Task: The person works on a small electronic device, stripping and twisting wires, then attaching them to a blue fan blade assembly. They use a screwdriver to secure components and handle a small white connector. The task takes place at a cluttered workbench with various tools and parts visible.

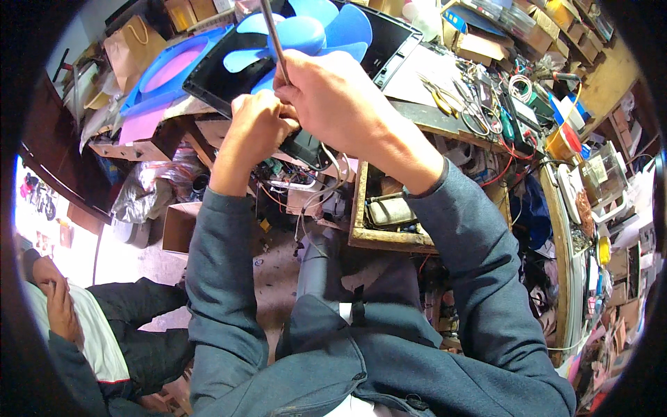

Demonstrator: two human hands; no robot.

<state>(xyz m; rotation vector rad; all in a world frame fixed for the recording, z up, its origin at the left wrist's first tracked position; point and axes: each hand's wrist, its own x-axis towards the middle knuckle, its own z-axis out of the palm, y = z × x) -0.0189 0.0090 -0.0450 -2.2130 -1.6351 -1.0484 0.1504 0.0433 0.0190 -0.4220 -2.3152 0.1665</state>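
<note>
A thin metal rod rises from the closed fist of my right hand past the top edge of the picture. Its lower end is hidden in the grip. Close against that fist, my left hand is closed, fingers curled at the edge of a black casing with a grey cord hanging from it. Just beyond both hands, a blue fan blade lies over a black square frame, partly covered by my right hand.
A blue ring-shaped grille lies at the far left of the bench. Pliers, scissors and wires crowd the right side. An open wooden drawer juts out below my right forearm. Another person's hands rest at the lower left.
</note>
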